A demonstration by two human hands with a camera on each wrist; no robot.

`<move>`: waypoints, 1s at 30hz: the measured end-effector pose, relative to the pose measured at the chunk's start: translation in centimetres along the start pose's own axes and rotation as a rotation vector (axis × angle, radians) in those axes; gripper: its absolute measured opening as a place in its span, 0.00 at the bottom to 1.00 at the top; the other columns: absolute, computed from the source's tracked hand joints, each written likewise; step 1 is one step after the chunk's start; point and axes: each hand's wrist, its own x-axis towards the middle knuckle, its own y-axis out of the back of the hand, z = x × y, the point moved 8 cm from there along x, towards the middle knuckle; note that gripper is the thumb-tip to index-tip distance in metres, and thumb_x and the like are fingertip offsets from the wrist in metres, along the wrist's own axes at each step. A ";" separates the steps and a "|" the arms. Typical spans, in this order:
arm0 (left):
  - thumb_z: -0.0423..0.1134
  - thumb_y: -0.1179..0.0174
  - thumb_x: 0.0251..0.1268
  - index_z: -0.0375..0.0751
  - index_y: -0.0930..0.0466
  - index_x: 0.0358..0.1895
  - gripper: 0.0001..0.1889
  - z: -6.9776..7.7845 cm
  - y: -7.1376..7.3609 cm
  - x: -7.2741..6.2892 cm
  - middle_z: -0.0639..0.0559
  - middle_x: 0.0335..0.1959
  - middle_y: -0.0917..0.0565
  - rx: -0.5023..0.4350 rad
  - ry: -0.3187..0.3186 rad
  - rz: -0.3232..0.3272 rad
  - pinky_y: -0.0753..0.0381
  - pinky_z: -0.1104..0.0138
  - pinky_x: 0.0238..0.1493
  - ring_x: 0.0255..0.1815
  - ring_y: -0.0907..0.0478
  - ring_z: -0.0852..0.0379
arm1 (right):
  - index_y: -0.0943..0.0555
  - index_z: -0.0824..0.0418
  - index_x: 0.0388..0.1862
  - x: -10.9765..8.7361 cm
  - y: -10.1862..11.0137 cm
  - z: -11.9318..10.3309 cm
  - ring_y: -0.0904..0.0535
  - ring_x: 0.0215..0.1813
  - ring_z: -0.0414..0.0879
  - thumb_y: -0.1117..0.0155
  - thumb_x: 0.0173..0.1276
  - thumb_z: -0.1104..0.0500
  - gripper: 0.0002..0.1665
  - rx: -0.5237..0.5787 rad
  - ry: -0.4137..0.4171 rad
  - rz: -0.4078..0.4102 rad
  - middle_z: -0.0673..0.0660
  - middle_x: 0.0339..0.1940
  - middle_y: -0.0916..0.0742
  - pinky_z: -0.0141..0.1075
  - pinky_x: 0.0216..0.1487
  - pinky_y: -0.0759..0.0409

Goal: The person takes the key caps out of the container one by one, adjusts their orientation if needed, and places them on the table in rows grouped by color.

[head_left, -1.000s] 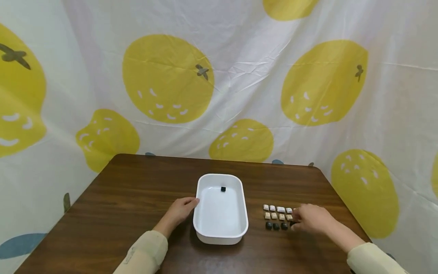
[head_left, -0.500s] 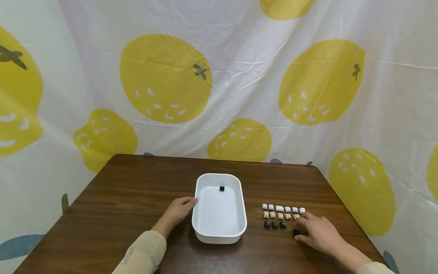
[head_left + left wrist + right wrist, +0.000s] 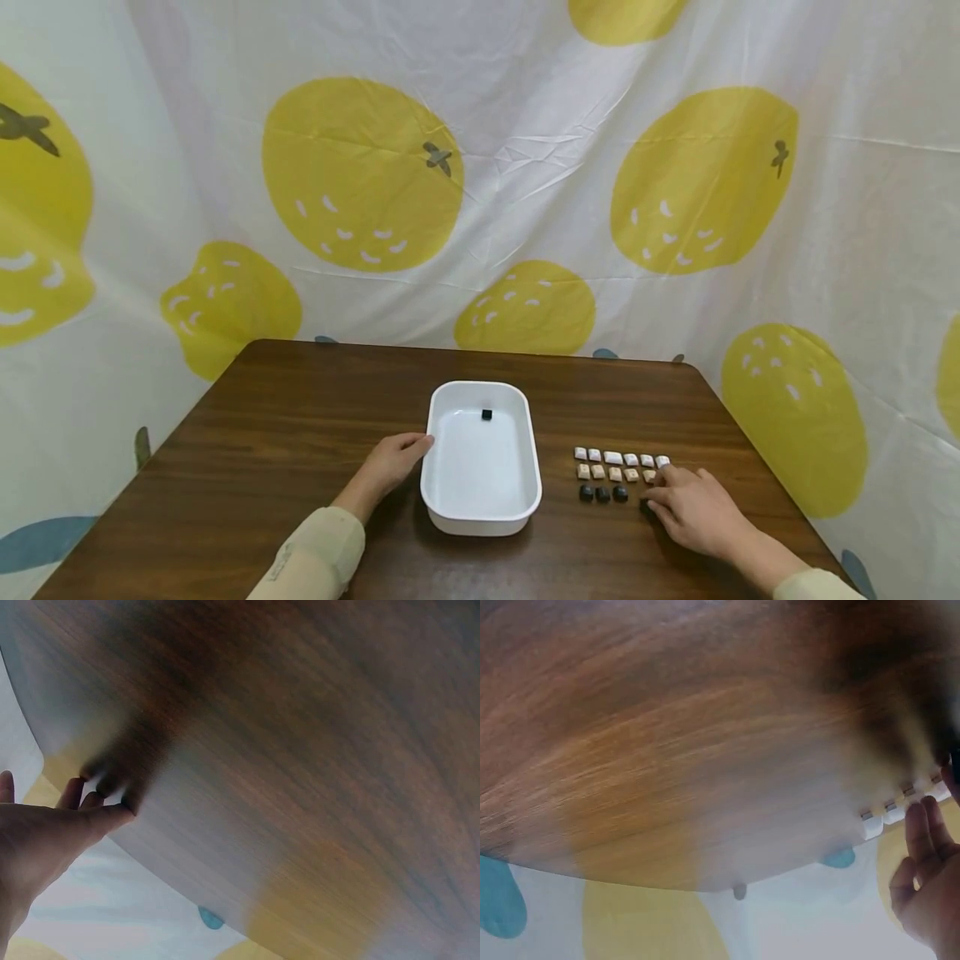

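Observation:
In the head view, a white rectangular tray [image 3: 480, 527] stands mid-table with one black keycap [image 3: 487, 415] at its far end. My left hand [image 3: 387, 463] touches the tray's left rim; in the left wrist view other fingers [image 3: 124, 814] rest on the table. To the right lie rows of white keycaps [image 3: 612, 458], beige keycaps [image 3: 615, 474] and black keycaps [image 3: 602, 494]. My right hand [image 3: 699, 511] is at the right end of these rows. Its thumb and fingertips hold a black keycap [image 3: 644, 504], mostly hidden by the fingers and low over the table.
The dark wooden table [image 3: 322, 392] has rounded far corners. A pale curtain [image 3: 517, 183] printed with yellow lemons hangs behind and beside it. Wood surface shows left of the tray and between tray and keycaps.
My right hand has shifted a little right with the black keycap, uncovering more white and beige keycaps and widening the gap in the black row. The left hand stays at the tray.

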 end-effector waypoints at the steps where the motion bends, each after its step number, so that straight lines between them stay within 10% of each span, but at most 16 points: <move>1: 0.47 0.47 0.76 0.31 0.19 0.57 0.22 0.0 0.0 0.0 0.36 0.58 0.20 -0.001 0.002 -0.001 0.30 0.46 0.63 0.62 0.27 0.37 | 0.10 0.49 0.41 0.0 0.1 -0.2 0.25 0.33 0.41 0.30 0.64 0.52 0.08 -0.033 0.025 0.026 0.45 0.34 0.22 0.37 0.30 0.38; 17: 0.47 0.47 0.76 0.32 0.19 0.58 0.22 0.2 0.1 0.1 0.36 0.59 0.20 0.005 0.018 -0.001 0.31 0.46 0.64 0.63 0.28 0.38 | 0.18 0.40 0.30 -1.3 2.1 -1.3 0.20 0.41 0.42 0.19 0.48 0.45 0.15 0.064 0.207 0.337 0.49 0.45 0.17 0.45 0.39 0.26; 23: 0.47 0.47 0.76 0.31 0.19 0.58 0.22 0.1 0.1 0.0 0.36 0.58 0.20 0.005 0.014 -0.003 0.30 0.46 0.64 0.63 0.28 0.38 | 0.18 0.41 0.31 -1.4 1.5 -1.9 0.23 0.40 0.39 0.19 0.50 0.45 0.14 0.092 0.246 0.299 0.43 0.42 0.19 0.39 0.36 0.31; 30: 0.46 0.47 0.76 0.31 0.19 0.57 0.21 0.0 0.0 -0.1 0.36 0.57 0.19 0.002 0.010 0.002 0.31 0.46 0.64 0.63 0.27 0.38 | 0.16 0.42 0.28 -0.7 0.6 -1.4 0.21 0.38 0.41 0.25 0.57 0.56 0.08 0.068 0.096 0.193 0.44 0.39 0.18 0.41 0.34 0.31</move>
